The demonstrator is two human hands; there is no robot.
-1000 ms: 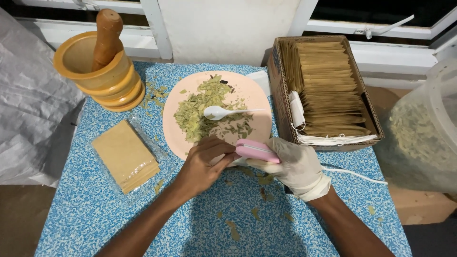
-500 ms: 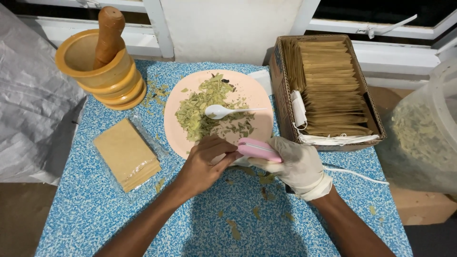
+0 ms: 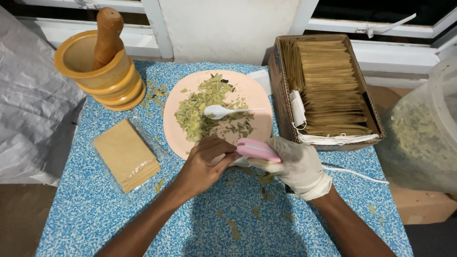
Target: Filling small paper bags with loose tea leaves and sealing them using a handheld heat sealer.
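Far-left corner of tabletop (image 3: 95, 209): mortar (image 3: 97, 71) with pestle (image 3: 107, 35); flat brown packets (image 3: 126, 154) near left edge. Mid-tabletop, bare left hand (image 3: 202, 166) fingers pinch the pink handheld sealer (image 3: 257, 150) at the plate (image 3: 259, 95) rim. Gloved right hand (image 3: 297, 166) fingers grip sealer from the right; packet box (image 3: 328, 90) at right edge.

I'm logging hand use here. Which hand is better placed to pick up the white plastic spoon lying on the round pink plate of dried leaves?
Probably the left. The bare left hand rests at the round pink plate's near rim, just below the white plastic spoon; the gloved right hand is occupied gripping the small pink handheld device.
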